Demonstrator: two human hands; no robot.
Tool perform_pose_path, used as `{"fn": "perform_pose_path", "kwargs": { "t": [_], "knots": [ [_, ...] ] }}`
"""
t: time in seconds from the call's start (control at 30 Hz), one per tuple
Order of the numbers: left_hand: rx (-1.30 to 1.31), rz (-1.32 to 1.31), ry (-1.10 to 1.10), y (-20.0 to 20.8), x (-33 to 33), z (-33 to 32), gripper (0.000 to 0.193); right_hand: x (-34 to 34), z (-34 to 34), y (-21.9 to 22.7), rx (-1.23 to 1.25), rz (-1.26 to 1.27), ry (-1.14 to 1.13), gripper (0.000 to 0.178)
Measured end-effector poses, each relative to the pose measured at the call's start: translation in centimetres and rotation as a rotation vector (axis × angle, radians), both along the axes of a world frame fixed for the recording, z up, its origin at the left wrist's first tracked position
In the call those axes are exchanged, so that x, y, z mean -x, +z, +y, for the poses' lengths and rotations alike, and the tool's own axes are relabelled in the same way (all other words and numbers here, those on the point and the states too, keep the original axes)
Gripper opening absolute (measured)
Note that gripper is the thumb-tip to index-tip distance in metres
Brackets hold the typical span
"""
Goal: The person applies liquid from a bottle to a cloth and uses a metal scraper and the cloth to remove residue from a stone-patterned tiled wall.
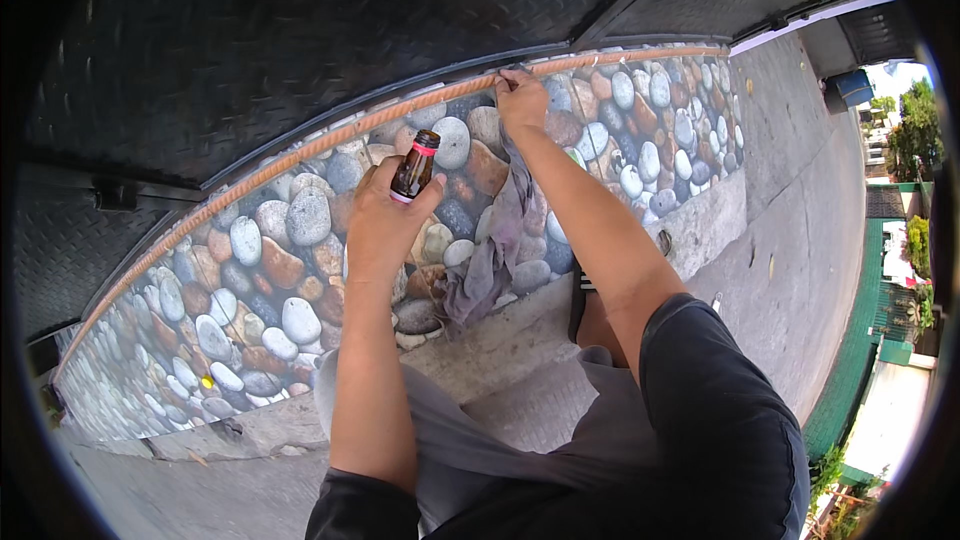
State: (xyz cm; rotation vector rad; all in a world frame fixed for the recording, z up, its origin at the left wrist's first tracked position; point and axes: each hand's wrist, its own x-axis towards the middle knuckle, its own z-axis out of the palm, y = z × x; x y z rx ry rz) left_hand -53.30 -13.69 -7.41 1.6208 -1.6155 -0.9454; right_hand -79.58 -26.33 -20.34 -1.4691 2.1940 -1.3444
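My left hand (382,220) is wrapped round a small brown glass bottle (412,176) with a pink-red ring at its neck. The bottle stands nearly upright, its mouth uncovered. At the far edge of a pebble-patterned surface (300,320), my right hand (522,102) is closed, its fingertips against a brown, rope-like ribbed bar (400,106). A crumpled grey cloth (495,255) hangs down from under the right hand across the pebbles. Its upper end is hidden by the hand and wrist.
A black textured metal gate (330,30) rises just beyond the bar. A concrete ledge (480,340) borders the near side of the pebbles. Concrete pavement (790,240) stretches away on the right, with a blue container (852,88) farther off. A small yellow spot (207,382) lies at the left.
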Motion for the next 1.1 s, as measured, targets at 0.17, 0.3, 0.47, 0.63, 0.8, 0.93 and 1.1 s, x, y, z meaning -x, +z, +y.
{"fn": "perform_pose_path", "kwargs": {
  "t": [0.17, 0.3, 0.47, 0.63, 0.8, 0.93, 1.1],
  "knots": [
    [-0.096, -0.01, 0.057, 1.9, -2.5, 0.6, 0.039, -0.2, -0.3, -0.3, 0.043, -0.065, -0.085, 0.01],
    [-0.055, -0.034, 0.09, 2.0, -4.1, 0.9, 0.038, -0.4, 0.1, -0.5, 0.083, 0.054, 0.082, 0.009],
    [-0.007, -0.05, 0.063, 1.7, -4.1, 0.9, 0.039, 1.0, -0.4, -0.7, 0.119, 0.094, -0.003, 0.009],
    [-0.095, -0.053, 0.08, 1.0, -4.7, 0.6, 0.041, -1.3, 0.6, -0.2, 0.116, 0.266, 0.194, 0.01],
    [-0.151, -0.004, 0.074, 1.9, -3.0, 0.5, 0.038, 6.8, -0.7, -1.3, 0.194, -0.129, -0.342, 0.012],
    [-0.119, -0.004, 0.107, 1.4, -4.0, 0.8, 0.037, 14.3, -1.5, -1.0, 0.19, -0.277, -0.54, 0.013],
    [-0.217, -0.024, 0.077, 2.4, -3.8, 1.1, 0.033, 18.9, -3.2, -1.1, 0.011, 0.164, -0.372, 0.015]
  ]
}}
